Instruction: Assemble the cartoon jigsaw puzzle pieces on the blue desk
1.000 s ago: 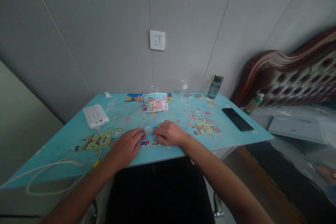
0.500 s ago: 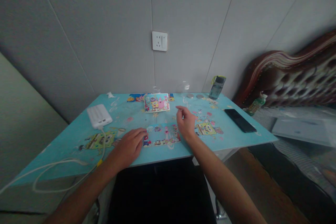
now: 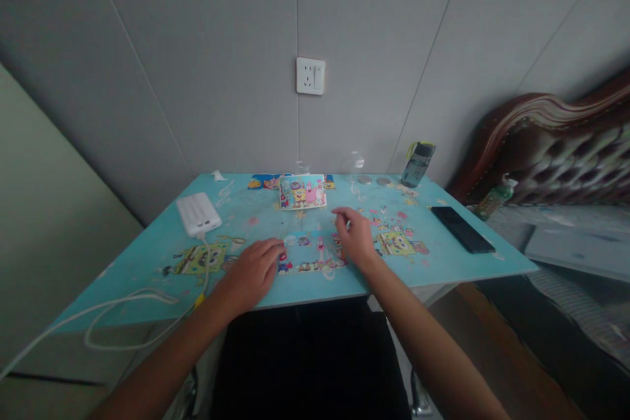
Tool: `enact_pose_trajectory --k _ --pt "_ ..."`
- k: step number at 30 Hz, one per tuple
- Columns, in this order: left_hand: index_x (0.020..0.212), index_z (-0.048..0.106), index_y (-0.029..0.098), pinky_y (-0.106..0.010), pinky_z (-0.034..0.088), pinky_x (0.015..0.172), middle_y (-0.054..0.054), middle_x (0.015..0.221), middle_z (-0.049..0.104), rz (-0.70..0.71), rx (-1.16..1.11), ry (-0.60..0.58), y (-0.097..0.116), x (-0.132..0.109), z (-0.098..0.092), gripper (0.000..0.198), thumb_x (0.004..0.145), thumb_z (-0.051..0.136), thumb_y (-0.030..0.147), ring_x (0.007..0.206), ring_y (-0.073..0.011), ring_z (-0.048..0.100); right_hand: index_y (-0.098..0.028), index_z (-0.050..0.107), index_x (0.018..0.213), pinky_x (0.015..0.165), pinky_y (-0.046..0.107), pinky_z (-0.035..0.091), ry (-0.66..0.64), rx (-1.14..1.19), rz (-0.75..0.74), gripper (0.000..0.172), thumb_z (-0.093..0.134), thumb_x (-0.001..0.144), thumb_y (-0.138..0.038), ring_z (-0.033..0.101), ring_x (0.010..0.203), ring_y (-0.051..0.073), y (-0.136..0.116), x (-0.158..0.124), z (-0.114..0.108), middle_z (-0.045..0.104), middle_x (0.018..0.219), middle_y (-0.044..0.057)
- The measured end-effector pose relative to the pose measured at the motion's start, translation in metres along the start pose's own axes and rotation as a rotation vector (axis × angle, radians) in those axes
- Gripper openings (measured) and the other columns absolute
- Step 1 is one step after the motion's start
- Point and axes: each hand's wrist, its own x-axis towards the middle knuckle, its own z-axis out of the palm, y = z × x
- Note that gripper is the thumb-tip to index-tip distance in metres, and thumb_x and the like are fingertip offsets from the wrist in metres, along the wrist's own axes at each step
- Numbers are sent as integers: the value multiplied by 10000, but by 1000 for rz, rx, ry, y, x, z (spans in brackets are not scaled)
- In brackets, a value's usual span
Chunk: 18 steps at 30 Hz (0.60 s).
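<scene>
A flat, light-blue picture panel (image 3: pixel 304 254) with a cartoon border lies near the table's front edge. At its left side my left hand (image 3: pixel 256 272) rests with fingers stretched out, touching the edge and holding nothing visible. My right hand (image 3: pixel 355 236) is over the panel's right side, fingers loosely bent and apart, with nothing visible between them. Behind the panel, a cartoon picture card (image 3: pixel 303 194) leans up, tilted toward me.
A white power bank (image 3: pixel 197 213) with a white cable (image 3: pixel 207 262) lies left. At right are a black phone (image 3: pixel 462 230) and a dark water bottle (image 3: pixel 418 165). Clear containers and two round lids (image 3: pixel 383 181) stand near the wall. The blue table (image 3: pixel 443 270) has cartoon prints.
The view has turned slightly left, so the scene appears farther right. My right hand has drawn a little back toward me. My left hand stays by the panel's left edge.
</scene>
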Motion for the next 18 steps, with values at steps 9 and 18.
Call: enact_pose_trajectory --k 9,18 --pt "1276 630 189 -495 447 1113 -117 1358 595 -22 -18 -40 -2 -1 -1 365 982 413 203 1256 -277 555 -190 705 1056 849 357 449 -470 -50 -451 200 577 906 -156 630 861 216 -25 -23 19 738 908 69" --pt "1287 632 206 -476 434 1133 -102 1384 587 -17 -24 -43 -6 -3 0 359 993 432 258 1273 -281 555 -191 691 1051 823 344 417 -472 -40 -464 190 570 907 -159 621 869 205 -24 -20 16 738 928 44"
